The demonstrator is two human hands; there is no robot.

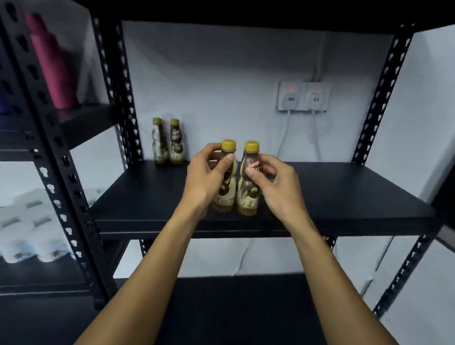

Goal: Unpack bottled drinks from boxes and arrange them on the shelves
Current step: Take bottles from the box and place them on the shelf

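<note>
Thumb and fingers of the left hand (pixel 205 176) were curled round the neck of the left bottle (pixel 223 198), the thumb lying across its front just below the cap. The right hand (pixel 275 183) pinched the right bottle (pixel 249 193) at the same height, with the thumb on the label and the other fingers bent round the far side.

Both bottles stood upright, long axes vertical and yellow caps up. Their bases were on the black shelf (pixel 337 198), near its front edge and about midway along it. They stood side by side and seemed to touch at the waist, though blur made that hard to confirm. The right bottle's red lettering faced the camera.

Both forearms reached in from below, converging on the pair.

Two back bottles (pixel 167 146) of the same kind stood upright, caps up, close together in the shelf's rear left corner, well apart from the held pair. Two wall sockets (pixel 304 97) with red lights sat behind the shelf. On the neighbouring rack to the left were a pink roll (pixel 54 63) higher up and blurred white packs (pixel 23 228) lower down.
</note>
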